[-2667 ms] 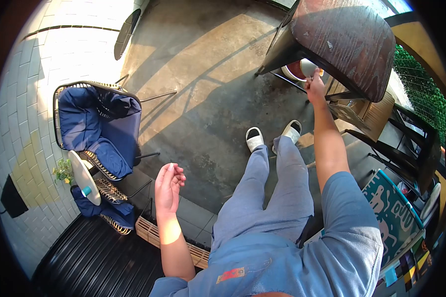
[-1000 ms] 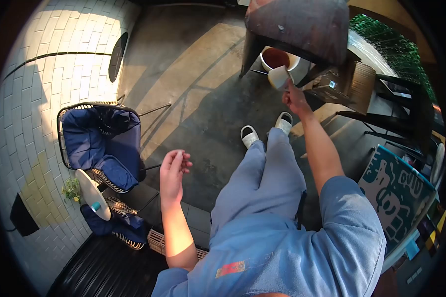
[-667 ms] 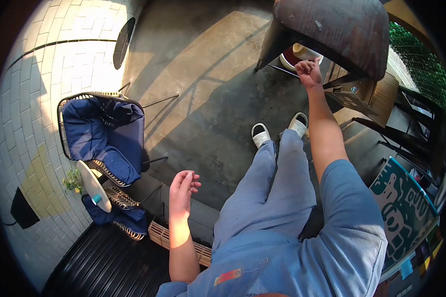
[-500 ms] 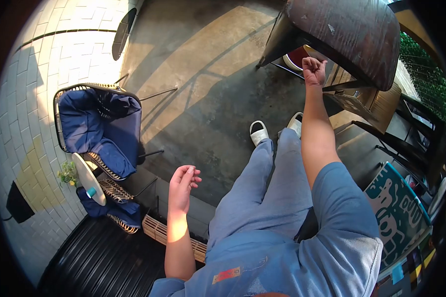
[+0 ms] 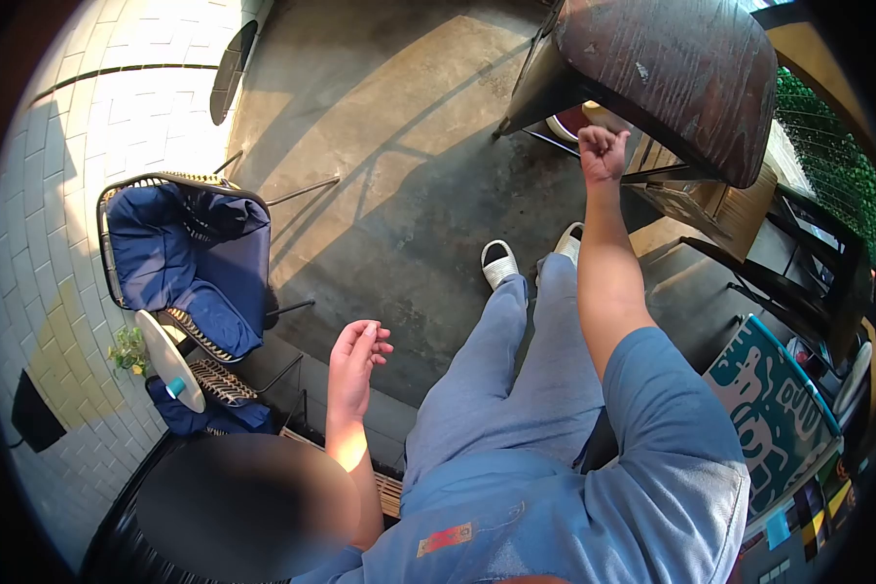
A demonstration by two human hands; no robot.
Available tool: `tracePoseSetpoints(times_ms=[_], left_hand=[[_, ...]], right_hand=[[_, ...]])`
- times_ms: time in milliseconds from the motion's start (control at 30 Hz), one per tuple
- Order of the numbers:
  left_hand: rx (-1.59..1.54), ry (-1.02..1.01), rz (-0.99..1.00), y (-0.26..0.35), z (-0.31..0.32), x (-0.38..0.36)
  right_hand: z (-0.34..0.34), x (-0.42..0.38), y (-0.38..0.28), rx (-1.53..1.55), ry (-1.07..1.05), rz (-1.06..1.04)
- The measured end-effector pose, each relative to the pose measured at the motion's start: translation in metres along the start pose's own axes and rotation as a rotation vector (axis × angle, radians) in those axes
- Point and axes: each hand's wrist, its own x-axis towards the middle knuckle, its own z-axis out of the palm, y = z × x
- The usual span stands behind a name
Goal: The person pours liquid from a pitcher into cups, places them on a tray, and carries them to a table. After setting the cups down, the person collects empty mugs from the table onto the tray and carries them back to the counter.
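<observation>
Hovering hands (image 5: 603,154) — one near dark wooden top (image 5: 676,73), concrete floor (image 5: 399,238), brick wall (image 5: 29,224).

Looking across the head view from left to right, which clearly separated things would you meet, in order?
Black panel on the wall → blue-cushioned chair → left hand → left slipper → right hand → teal patterned board

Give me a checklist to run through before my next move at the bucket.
1. Left hand free: ok, nothing visible in it.
2. Right hand near the bucket: ok.
3. Right hand gripping the pale object behind it: cannot tell.
4. Bucket fully in view: not ok, the dark wooden top and right hand hide part.
5. Slippers clear of the bucket: ok, floor between.
</observation>
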Motion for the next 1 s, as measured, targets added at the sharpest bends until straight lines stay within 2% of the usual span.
tracePoseSetpoints(times_ms=[33, 100, 133, 167, 233, 267, 333, 367, 433, 467, 533, 567, 633, 767, 800, 867, 967, 1000], left_hand=[[0.012, -0.007, 0.001, 0.0, 0.0, 0.0], [0.026, -0.021, 0.007, 0.002, -0.001, -0.001], [0.026, -0.025, 0.013, 0.003, 0.0, -0.002], [0.027, -0.03, 0.019, 0.004, 0.001, -0.003], [0.032, -0.042, 0.034, 0.005, 0.004, -0.003], [0.036, -0.05, 0.045, 0.005, 0.006, -0.003], [0.04, -0.063, 0.058, 0.006, 0.012, -0.001], [0.04, -0.073, 0.056, 0.007, 0.016, -0.002], [0.048, -0.1, 0.067, 0.012, 0.027, -0.005], [0.047, -0.126, 0.085, 0.015, 0.033, -0.006], [0.041, -0.172, 0.123, 0.021, 0.041, -0.017], [0.054, -0.192, 0.138, 0.028, 0.047, -0.016], [0.062, -0.247, 0.187, 0.045, 0.062, -0.018], [0.087, -0.361, 0.304, 0.084, 0.1, -0.034], [0.093, -0.392, 0.344, 0.096, 0.113, -0.039], [0.095, -0.502, 0.404, 0.118, 0.146, -0.05], [0.106, -0.676, 0.458, 0.138, 0.198, -0.068], [0.093, -0.732, 0.474, 0.142, 0.216, -0.074]], right_hand=[[0.007, -0.007, 0.001, -0.001, -0.006, -0.001], [0.019, -0.033, 0.002, -0.572, 0.421, -0.039], [0.024, -0.046, 0.003, -0.678, 0.545, -0.039], [0.022, -0.059, -0.002, -0.677, 0.54, -0.044], [0.012, -0.086, -0.014, -0.987, 0.594, 0.139], [0.011, -0.1, -0.014, -0.982, 0.589, 0.135], [0.021, -0.129, -0.009, -1.47, 0.632, 0.156], [0.022, -0.142, -0.009, -1.469, 0.635, 0.148], [0.031, -0.168, -0.01, -2.068, 0.496, 0.104], [0.036, -0.182, -0.011, -2.193, 0.394, 0.049], [0.084, -0.213, 0.003, -2.226, 0.324, 0.119], [0.103, -0.226, 0.014, -1.951, 0.253, 0.052], [0.16, -0.254, 0.031, -1.791, 0.22, 0.091], [0.252, -0.304, 0.038, -1.754, 0.13, 0.056], [0.271, -0.314, 0.035, -1.759, 0.131, -0.013], [0.306, -0.335, 0.026, -1.665, 0.083, 0.036], [0.36, -0.372, 0.003, -1.504, -0.014, -0.067], [0.374, -0.386, -0.007, -1.499, 0.014, -0.122]])
